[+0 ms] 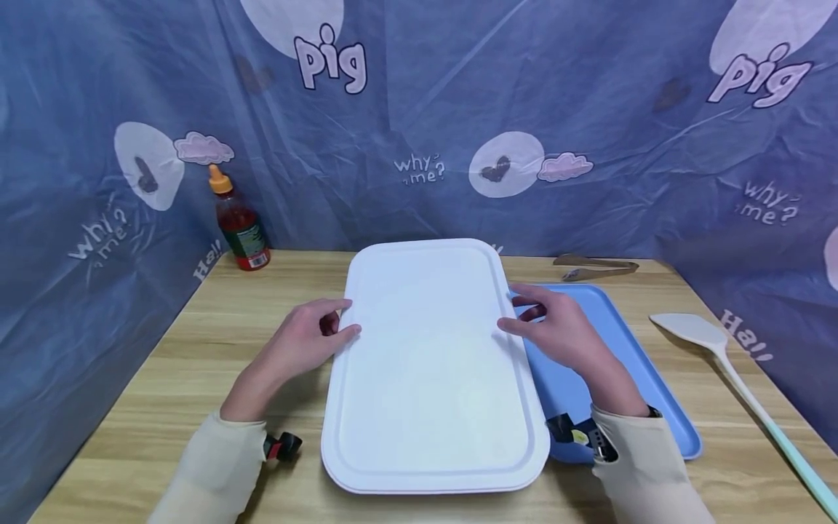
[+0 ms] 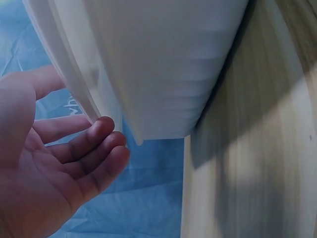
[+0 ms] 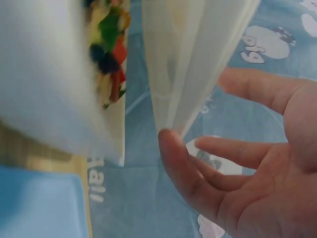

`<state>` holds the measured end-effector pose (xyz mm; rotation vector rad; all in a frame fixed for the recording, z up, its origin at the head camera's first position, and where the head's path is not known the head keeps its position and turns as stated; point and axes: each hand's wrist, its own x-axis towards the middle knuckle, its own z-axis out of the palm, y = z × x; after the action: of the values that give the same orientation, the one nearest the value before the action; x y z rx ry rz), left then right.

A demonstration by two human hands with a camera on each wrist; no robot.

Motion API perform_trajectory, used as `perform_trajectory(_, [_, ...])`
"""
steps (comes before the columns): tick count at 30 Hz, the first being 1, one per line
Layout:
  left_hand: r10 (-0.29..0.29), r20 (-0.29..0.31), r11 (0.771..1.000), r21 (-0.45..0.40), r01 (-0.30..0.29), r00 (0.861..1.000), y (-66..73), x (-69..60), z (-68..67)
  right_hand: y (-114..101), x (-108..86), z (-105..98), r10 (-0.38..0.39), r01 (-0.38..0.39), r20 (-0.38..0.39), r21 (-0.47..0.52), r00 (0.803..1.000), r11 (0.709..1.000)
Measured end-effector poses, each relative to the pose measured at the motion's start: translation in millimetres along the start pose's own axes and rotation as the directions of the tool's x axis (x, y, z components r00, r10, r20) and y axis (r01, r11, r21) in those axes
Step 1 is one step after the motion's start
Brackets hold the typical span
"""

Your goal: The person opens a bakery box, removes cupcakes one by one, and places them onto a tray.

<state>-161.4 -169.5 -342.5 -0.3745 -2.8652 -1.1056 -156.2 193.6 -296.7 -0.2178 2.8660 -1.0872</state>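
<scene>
A white rectangular lid (image 1: 432,364) with rounded corners is held by both hands, one at each long side. My left hand (image 1: 308,335) pinches its left edge between thumb and fingers. On the other side, my right hand (image 1: 556,327) grips the right edge in the same way. Under the lid stands a white container (image 2: 163,74), which the head view hides. The right wrist view shows a gap between lid and container, with colorful contents (image 3: 113,44) in red, green, yellow and dark tones; their kind is unclear.
A blue tray (image 1: 592,364) lies right of the lid, partly under it in view. Metal tongs (image 1: 599,267) lie behind it. A white spatula (image 1: 694,331) with a mint handle is farther right. A sauce bottle (image 1: 244,225) stands back left, near the blue cloth (image 1: 425,94).
</scene>
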Motion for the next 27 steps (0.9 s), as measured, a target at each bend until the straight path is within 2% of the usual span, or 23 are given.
perform_trajectory(10, [-0.079, 0.011, 0.997, -0.005, 0.079, 0.997, -5.4, -12.2, -15.3, -12.8, -6.5, 4.8, -0.025, 0.025, -0.002, 0.044, 1.000, 0.999])
perform_trajectory(14, [-0.101, 0.007, 0.995, -0.015, 0.101, 0.995, -9.5, -19.0, -26.2, -21.7, -10.4, 9.1, -0.025, 0.025, 0.009, 0.069, 1.000, 0.997])
perform_trajectory(22, [-0.095, -0.008, 0.995, 0.007, 0.095, 0.995, -17.9, -30.1, -53.1, -40.3, -20.3, 23.4, -0.054, 0.051, 0.014, 0.158, 0.998, 0.986])
perform_trajectory(27, [-0.076, -0.027, 0.997, 0.026, 0.076, 0.997, -27.8, -39.7, -64.3, -54.1, -22.6, 35.0, -0.068, 0.068, -0.004, 0.213, 0.998, 0.975])
